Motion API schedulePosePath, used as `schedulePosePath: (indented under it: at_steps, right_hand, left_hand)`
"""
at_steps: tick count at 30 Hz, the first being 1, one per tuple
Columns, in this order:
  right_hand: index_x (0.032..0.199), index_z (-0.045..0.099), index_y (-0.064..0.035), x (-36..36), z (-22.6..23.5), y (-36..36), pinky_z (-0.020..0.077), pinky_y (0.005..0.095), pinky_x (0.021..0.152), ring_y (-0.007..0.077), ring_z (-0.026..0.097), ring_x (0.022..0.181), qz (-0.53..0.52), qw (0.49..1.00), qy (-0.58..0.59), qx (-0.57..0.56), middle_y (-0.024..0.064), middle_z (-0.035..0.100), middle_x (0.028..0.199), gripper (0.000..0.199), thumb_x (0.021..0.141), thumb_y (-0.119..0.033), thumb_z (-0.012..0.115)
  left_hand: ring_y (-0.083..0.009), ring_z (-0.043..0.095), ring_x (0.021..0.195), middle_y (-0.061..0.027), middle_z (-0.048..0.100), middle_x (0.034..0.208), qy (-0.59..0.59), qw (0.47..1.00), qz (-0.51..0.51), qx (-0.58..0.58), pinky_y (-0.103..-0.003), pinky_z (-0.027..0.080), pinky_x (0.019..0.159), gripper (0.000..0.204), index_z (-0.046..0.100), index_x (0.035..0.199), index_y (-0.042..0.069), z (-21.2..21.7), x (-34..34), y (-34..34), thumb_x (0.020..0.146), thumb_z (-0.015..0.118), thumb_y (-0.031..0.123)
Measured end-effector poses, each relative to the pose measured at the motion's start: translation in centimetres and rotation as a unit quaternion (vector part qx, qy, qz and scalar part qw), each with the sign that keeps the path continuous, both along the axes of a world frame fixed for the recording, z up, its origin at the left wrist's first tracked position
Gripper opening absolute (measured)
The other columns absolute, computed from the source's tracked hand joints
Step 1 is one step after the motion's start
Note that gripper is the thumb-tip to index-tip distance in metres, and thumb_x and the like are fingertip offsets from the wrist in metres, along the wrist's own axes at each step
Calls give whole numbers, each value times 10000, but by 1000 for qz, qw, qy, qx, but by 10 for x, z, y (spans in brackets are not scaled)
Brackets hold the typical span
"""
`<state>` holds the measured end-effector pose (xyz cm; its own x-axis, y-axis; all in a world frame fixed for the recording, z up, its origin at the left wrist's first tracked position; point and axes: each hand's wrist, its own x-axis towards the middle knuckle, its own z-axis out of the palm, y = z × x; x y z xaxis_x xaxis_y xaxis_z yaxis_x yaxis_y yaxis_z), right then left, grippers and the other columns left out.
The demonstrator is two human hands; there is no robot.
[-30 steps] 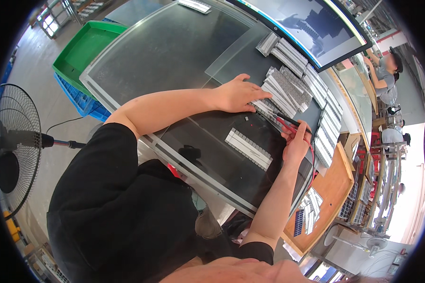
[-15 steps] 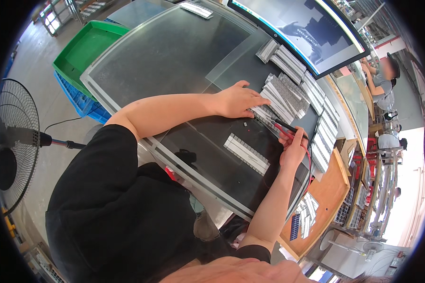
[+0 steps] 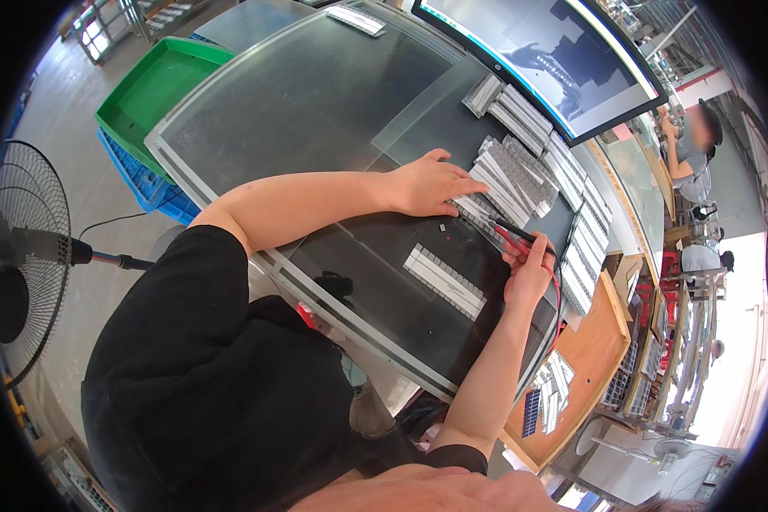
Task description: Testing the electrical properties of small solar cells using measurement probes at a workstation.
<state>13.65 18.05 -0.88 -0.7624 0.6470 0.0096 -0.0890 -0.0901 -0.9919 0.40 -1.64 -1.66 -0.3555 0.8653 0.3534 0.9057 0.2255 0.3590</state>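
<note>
Partly hidden—red-handled tool (image 3: 520, 237) inside right hand (image 3: 529, 275) grip.

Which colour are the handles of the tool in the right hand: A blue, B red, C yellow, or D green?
B: the right hand grips a slim tool with red handles and a dark tip, pointed at the strips under the left hand.
</note>
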Motion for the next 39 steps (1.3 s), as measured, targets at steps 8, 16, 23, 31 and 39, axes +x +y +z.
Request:
schedulePosePath:
  at_steps: [8,16,23,31,39]
  right_hand:
    - [986,470,-23,1,-1,0,493,236,470,187,606,602,4,1000,14,-9,85,536,771,272,884,-275,470]
    - [948,490,-18,5,-1,15,482,245,460,184,590,558,-50,991,81,-95,98,553,726,276,887,-286,457]
    - [938,499,-35,6,0,22,470,237,469,165,580,572,-101,982,103,-126,80,570,712,253,888,-278,453]
    - [936,505,-42,4,2,20,472,222,465,159,579,573,-121,982,83,-122,75,574,707,240,886,-271,455]
    - [881,495,-37,3,9,9,475,253,459,168,565,535,-77,992,61,-78,81,543,692,313,879,-347,450]
  left_hand:
    - [-208,439,1115,-104,505,1139,6,1000,-2,4,-459,234,977,522,350,1267,149,0,1,0,799,559,249]
    - [-211,522,972,-93,575,986,50,998,-29,19,-411,270,956,441,381,1233,151,2,0,-1,820,518,225]
    - [-243,576,744,-73,607,744,1,995,-10,102,-349,393,820,335,476,1139,112,19,-3,-3,810,511,164]
    - [-105,549,759,-54,615,821,-319,934,17,159,-240,423,724,394,461,1185,90,24,-4,-7,800,547,104]
    - [-74,523,796,-30,602,845,-421,897,-1,138,-227,412,754,390,445,1203,90,29,-1,-5,825,538,116]
